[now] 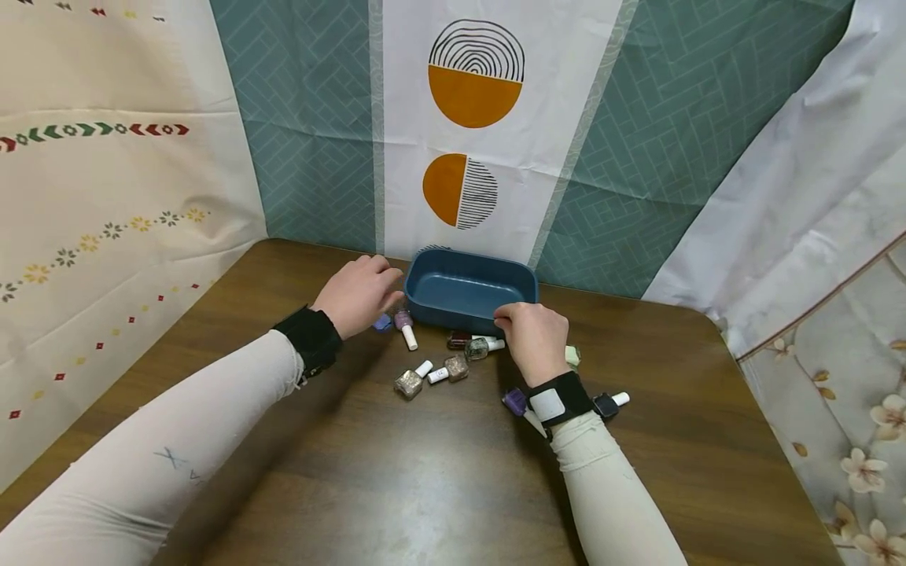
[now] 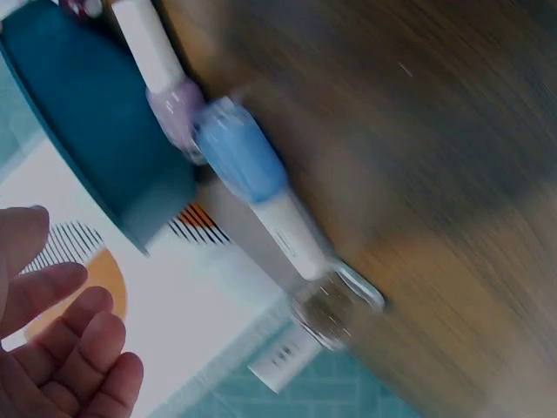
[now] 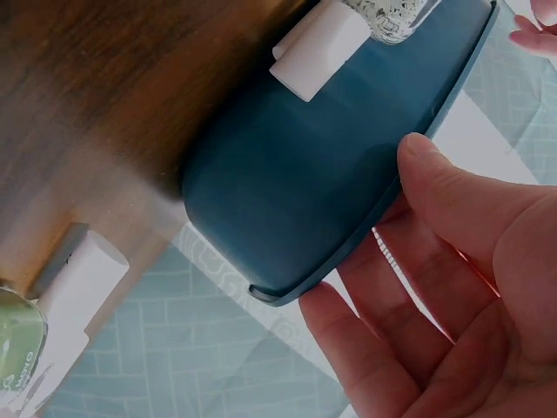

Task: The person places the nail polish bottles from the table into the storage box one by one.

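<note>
A dark blue plastic bin (image 1: 460,292) stands at the back of the table. My right hand (image 1: 534,338) pinches its front rim near the right corner; in the right wrist view the thumb (image 3: 426,152) lies at the rim, with the other fingers beyond it. By the bin's left end is my left hand (image 1: 362,295), its fingers loosely bent and holding nothing. Below that hand lie a blue nail polish bottle (image 2: 239,148) and a lilac nail polish bottle (image 1: 403,320). In front of the bin are a dark red bottle (image 1: 458,340) and a clear flecked bottle (image 1: 477,349).
Two glitter nail polish bottles (image 1: 409,384) lie mid-table. To the right, near my right wrist, are a purple bottle (image 1: 515,402), a light green bottle (image 1: 572,356) and a dark bottle (image 1: 605,406). A patterned cloth (image 1: 311,141) hangs right behind the table.
</note>
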Demonstrator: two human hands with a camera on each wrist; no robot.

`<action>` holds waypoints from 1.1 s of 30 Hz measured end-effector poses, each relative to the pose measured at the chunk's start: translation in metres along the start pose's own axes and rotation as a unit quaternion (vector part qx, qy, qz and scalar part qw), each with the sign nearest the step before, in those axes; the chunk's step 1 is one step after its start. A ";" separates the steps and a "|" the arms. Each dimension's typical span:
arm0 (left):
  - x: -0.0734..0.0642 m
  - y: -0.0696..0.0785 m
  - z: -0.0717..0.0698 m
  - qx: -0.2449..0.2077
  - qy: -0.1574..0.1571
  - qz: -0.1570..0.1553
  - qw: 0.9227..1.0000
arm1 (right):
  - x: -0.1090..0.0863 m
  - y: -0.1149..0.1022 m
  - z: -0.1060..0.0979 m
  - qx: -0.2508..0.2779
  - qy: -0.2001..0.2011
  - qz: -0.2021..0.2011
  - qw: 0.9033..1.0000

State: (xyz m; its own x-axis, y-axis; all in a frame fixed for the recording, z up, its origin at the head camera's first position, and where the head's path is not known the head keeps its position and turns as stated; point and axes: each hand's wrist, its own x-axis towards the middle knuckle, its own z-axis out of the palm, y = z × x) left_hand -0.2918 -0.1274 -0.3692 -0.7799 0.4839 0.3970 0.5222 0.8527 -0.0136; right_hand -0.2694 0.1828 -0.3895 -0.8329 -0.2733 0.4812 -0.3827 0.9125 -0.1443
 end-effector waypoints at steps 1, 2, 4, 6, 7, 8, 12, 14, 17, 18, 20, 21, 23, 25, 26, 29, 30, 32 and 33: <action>0.000 -0.004 0.000 0.006 0.003 -0.005 1.000 | 0.000 0.001 0.000 -0.001 0.000 0.000 1.000; -0.001 -0.008 0.000 0.011 0.004 -0.011 1.000 | 0.000 0.002 0.000 -0.001 0.000 0.001 1.000; -0.002 -0.015 0.000 0.025 0.003 -0.025 0.999 | 0.001 0.003 0.000 -0.002 0.001 0.001 1.000; -0.002 -0.021 0.000 0.039 -0.004 -0.042 0.998 | 0.001 0.004 0.000 -0.003 0.001 0.001 1.000; -0.003 -0.023 -0.001 0.046 -0.008 -0.050 0.998 | 0.001 0.005 0.000 -0.004 0.001 0.002 1.000; -0.003 -0.025 -0.001 0.053 -0.014 -0.057 0.997 | 0.000 0.005 -0.001 -0.004 0.001 0.002 1.000; -0.003 -0.031 -0.002 0.079 -0.035 -0.081 0.993 | 0.000 0.007 -0.001 -0.005 0.002 0.005 1.000; -0.003 -0.034 -0.002 0.090 -0.047 -0.091 0.991 | -0.001 0.007 -0.001 -0.004 0.004 0.006 1.000; -0.003 -0.037 -0.002 0.101 -0.067 -0.103 0.987 | 0.000 0.007 -0.001 -0.002 0.006 0.001 1.000; -0.003 -0.038 -0.002 0.104 -0.075 -0.106 0.986 | 0.000 0.007 -0.001 -0.002 0.006 0.000 1.000; -0.003 -0.041 -0.001 0.107 -0.090 -0.112 0.984 | 0.000 0.007 -0.001 -0.002 0.006 -0.002 1.000; -0.002 -0.042 -0.001 0.107 -0.097 -0.115 0.983 | 0.000 0.007 -0.001 -0.002 0.005 -0.002 1.000; -0.001 -0.044 -0.001 0.106 -0.109 -0.118 0.981 | 0.001 0.007 -0.001 -0.003 0.003 -0.001 1.000; 0.001 -0.045 -0.001 0.102 -0.119 -0.122 0.980 | 0.002 0.006 0.000 -0.005 0.000 0.001 1.000; 0.002 -0.046 -0.002 0.099 -0.123 -0.124 0.980 | 0.002 0.006 0.000 -0.005 0.000 0.002 1.000; 0.004 -0.048 -0.002 0.087 -0.133 -0.129 0.979 | 0.003 0.005 0.001 -0.005 -0.005 0.001 1.000; 0.004 -0.049 -0.002 0.083 -0.135 -0.131 0.979 | 0.003 0.005 0.002 -0.004 -0.006 0.000 1.000; 0.004 -0.052 -0.001 0.076 -0.139 -0.134 0.978 | 0.003 0.004 0.003 -0.003 -0.007 -0.002 1.000; 0.004 -0.053 -0.001 0.075 -0.140 -0.134 0.978 | 0.002 0.004 0.004 -0.003 -0.006 -0.003 1.000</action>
State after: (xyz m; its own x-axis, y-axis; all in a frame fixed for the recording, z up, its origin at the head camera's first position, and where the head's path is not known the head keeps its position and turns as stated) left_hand -0.3222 -0.1706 -0.3662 -0.9568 0.2561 0.1374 0.2460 0.9655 -0.0859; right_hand -0.2744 0.1846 -0.3920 -0.8352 -0.2830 0.4716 -0.3860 0.9124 -0.1360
